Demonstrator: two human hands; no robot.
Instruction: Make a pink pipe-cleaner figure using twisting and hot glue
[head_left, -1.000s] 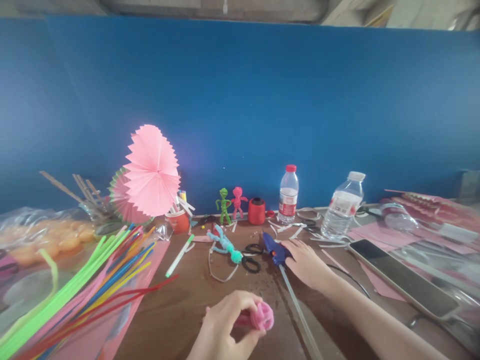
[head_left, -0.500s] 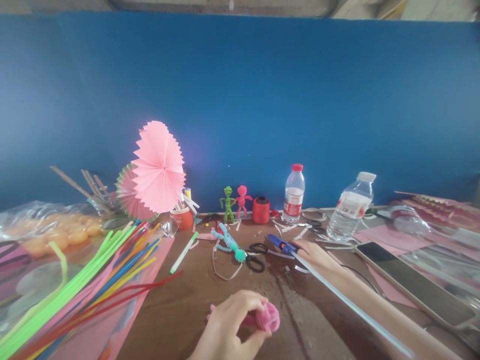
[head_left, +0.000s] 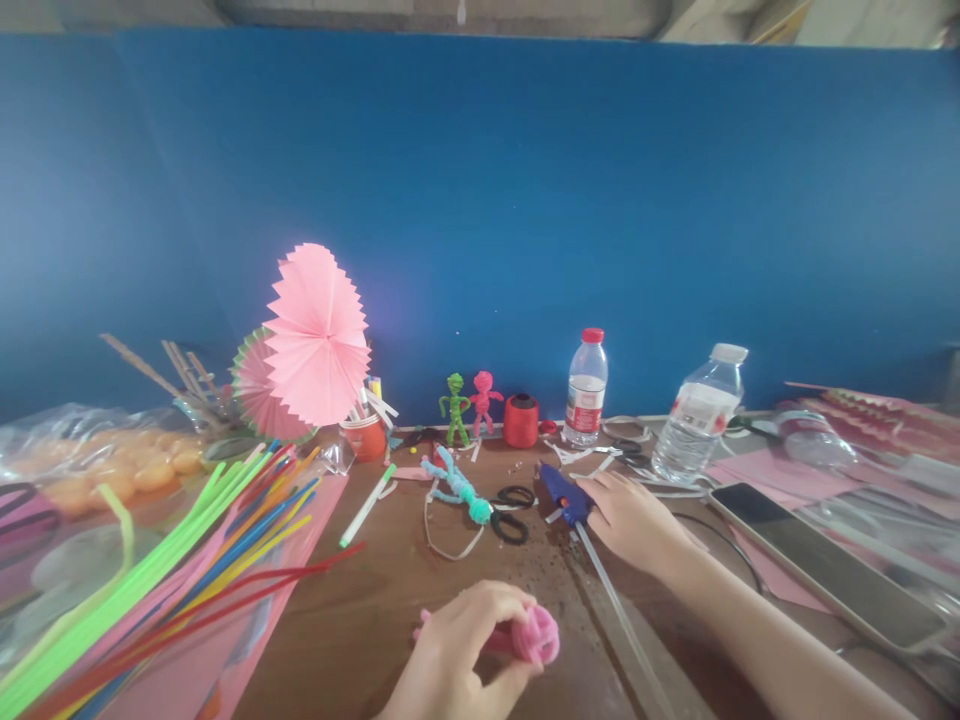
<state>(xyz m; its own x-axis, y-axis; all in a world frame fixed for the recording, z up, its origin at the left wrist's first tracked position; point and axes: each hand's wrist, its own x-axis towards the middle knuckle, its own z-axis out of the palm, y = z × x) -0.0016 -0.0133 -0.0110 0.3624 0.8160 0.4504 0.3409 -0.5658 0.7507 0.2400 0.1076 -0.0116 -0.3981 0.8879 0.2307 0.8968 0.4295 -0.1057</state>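
My left hand (head_left: 469, 640) is closed around a pink pipe-cleaner piece with a rounded, coiled end (head_left: 536, 634), low over the table. My right hand (head_left: 634, 520) rests at the right side of a blue glue gun (head_left: 564, 493), fingers stretched out and touching it; its handle is hidden by the hand. A long translucent glue stick (head_left: 615, 600) runs from the gun's back toward me. Left of the gun lie black-handled scissors (head_left: 511, 515) and a light-blue pipe-cleaner figure (head_left: 463, 488).
Pipe cleaners (head_left: 172, 570) of several colours spread over the left side. A green-capped marker (head_left: 367, 508), small green (head_left: 455, 408) and pink figures (head_left: 484, 405), a red spool (head_left: 520, 421) and two bottles (head_left: 586, 390) stand or lie further back. A phone (head_left: 825, 560) lies on the right.
The glue gun has turned, so its glue stick now points more straight toward me. My right hand has shifted and its fingers have straightened. My left hand has stayed put.
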